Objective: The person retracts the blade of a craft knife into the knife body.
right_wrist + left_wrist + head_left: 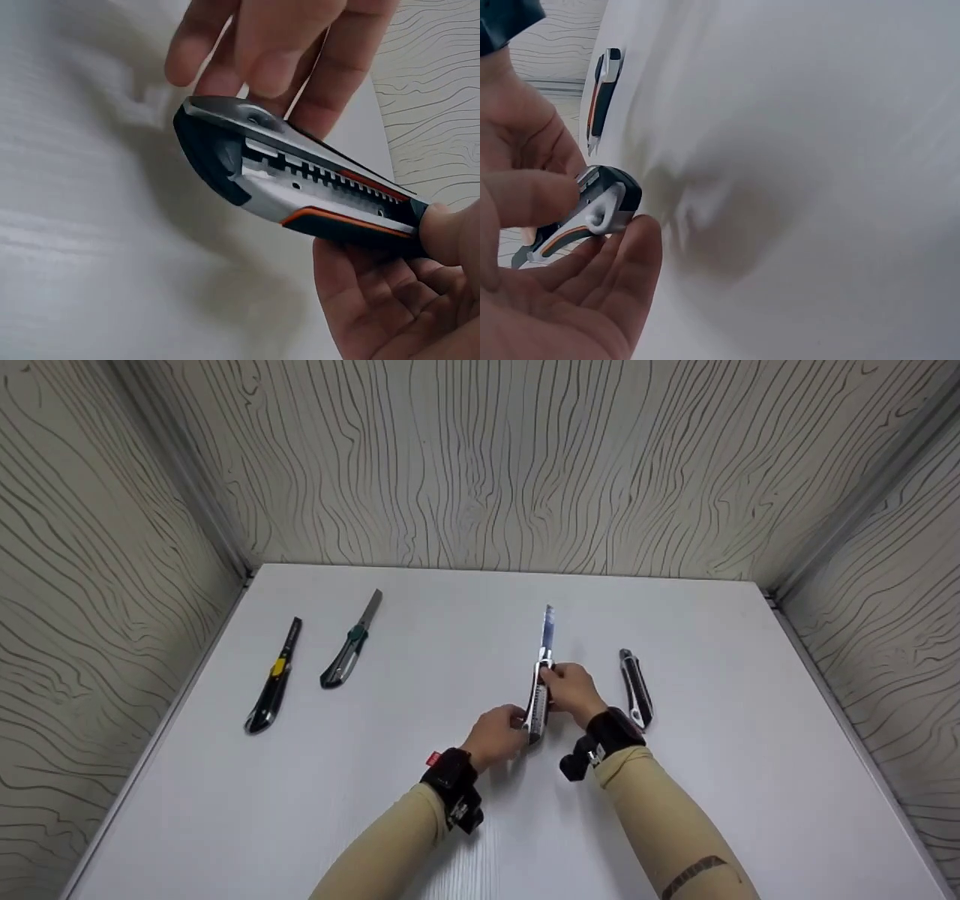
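Note:
A utility knife (537, 706), silver and dark with orange lines, is held above the white table, its long blade (548, 628) extended away from the person. My right hand (576, 690) grips it near the blade end. In the right wrist view the right thumb (450, 234) lies on the dark slider, with the other fingers curled beneath the handle. My left hand (498, 735) is at the handle's rear end. In the left wrist view its fairly straight fingers (634, 262) lie beside and under that end (615, 206); a firm pinch does not show.
Right of the hands lies another dark and silver utility knife (636, 690). Toward the left lie a black cutter with a yellow slider (279, 667) and a green and grey cutter (352, 643) with its blade out. Wood-patterned walls (465, 465) enclose the white table (420, 810).

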Demonstrator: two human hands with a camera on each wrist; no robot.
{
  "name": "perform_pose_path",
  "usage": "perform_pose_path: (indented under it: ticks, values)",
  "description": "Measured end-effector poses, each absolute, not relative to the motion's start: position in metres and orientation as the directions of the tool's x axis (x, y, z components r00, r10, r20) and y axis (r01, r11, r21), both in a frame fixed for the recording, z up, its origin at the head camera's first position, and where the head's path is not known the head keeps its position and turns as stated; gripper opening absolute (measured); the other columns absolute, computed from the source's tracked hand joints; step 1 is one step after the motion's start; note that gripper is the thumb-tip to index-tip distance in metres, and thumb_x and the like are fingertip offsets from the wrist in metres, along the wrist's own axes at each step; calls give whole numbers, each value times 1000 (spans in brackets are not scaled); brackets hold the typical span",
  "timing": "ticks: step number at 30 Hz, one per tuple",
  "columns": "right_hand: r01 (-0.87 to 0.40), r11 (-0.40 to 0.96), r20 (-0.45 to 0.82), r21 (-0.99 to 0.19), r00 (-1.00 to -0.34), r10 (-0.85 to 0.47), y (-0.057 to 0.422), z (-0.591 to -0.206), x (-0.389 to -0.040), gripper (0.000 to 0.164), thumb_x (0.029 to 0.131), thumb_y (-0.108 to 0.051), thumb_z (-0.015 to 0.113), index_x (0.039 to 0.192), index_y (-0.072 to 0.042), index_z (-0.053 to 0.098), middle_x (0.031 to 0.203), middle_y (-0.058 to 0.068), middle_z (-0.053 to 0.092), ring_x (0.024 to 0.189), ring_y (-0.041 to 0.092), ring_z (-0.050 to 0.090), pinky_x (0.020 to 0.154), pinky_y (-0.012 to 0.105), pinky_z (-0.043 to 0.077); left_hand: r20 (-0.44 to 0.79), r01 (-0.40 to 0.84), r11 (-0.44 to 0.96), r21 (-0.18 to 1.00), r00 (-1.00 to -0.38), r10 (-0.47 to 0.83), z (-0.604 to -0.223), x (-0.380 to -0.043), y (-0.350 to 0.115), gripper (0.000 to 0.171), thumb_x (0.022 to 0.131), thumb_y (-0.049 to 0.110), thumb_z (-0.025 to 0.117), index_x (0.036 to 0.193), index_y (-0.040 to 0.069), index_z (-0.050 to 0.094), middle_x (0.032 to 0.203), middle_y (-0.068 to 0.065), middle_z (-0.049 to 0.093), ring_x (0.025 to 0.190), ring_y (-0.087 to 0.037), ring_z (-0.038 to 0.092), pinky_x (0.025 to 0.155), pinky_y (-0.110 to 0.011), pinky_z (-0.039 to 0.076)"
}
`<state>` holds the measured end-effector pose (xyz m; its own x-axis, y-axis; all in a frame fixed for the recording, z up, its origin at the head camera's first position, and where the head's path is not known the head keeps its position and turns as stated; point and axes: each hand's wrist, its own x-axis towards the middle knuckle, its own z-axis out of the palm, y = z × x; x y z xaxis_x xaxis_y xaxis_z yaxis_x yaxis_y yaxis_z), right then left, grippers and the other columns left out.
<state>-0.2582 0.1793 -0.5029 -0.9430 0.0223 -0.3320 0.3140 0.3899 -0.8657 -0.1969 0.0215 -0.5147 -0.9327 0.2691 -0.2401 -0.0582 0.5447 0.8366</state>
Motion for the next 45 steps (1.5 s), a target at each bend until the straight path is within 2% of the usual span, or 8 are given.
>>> perform_pose_path:
  ticks: [3,8,15,25,29,32,37,45]
  values:
    - [332,379,-353,-864,-936,14,180,-500,-258,32,104,-22,44,109,4,62,85,5,59,73,13,58,66,27,56,-249,-66,530,845,-926,283,-517,-198,22,32,81,7,60,111,-2,67,99,-10,70,82,-18,61,70,-28,51]
    - [354,357,-376,-864,-926,8,180,-498,-257,32,104,-24,43,111,2,61,88,4,59,78,14,59,68,26,56,-259,-87,499,862,-922,288,-518,-199,22,26,82,8,62,105,-1,70,85,-6,70,68,-12,55,57,-20,43]
    - [382,321,-412,-866,-911,-27,180,-497,-257,34,104,-29,45,112,0,59,87,3,58,79,14,58,68,27,54,-292,-150,458,876,-921,258,-519,-197,23,25,83,11,67,104,-1,71,84,-6,72,68,-12,59,58,-20,46]
    - [355,281,-379,-892,-925,-34,178,-498,-254,40,101,-42,49,96,-5,61,75,-2,54,70,12,55,61,26,52,-333,-230,366,902,-909,251,-520,-193,25,17,85,13,67,99,2,70,80,-6,70,70,-15,62,60,-24,49]
    - [379,262,-401,-887,-916,-33,176,-497,-254,40,100,-43,50,99,-5,60,80,-1,55,74,13,55,65,27,53,-366,-284,308,908,-894,257,-523,-192,24,18,86,10,65,101,0,67,81,-10,71,71,-17,65,66,-30,56]
    - [398,255,-419,-881,-908,-30,175,-496,-254,40,100,-42,49,104,-4,61,89,2,62,79,14,59,70,28,55,-385,-312,283,907,-886,258,-525,-193,22,21,88,9,63,105,-2,67,80,-11,71,70,-17,67,67,-32,59]
    - [413,241,-430,-878,-903,-19,174,-496,-255,41,101,-40,48,111,-3,62,103,8,69,84,14,64,75,29,56,-395,-317,304,898,-885,245,-526,-193,20,23,89,11,63,105,-3,70,80,-11,72,66,-16,66,64,-29,58]
    - [414,194,-421,-889,-907,7,170,-494,-255,40,100,-38,51,110,-1,64,104,9,69,83,14,64,73,28,55,-395,-314,331,890,-893,214,-526,-192,20,19,93,15,62,98,1,74,79,-11,73,62,-14,64,60,-26,56]
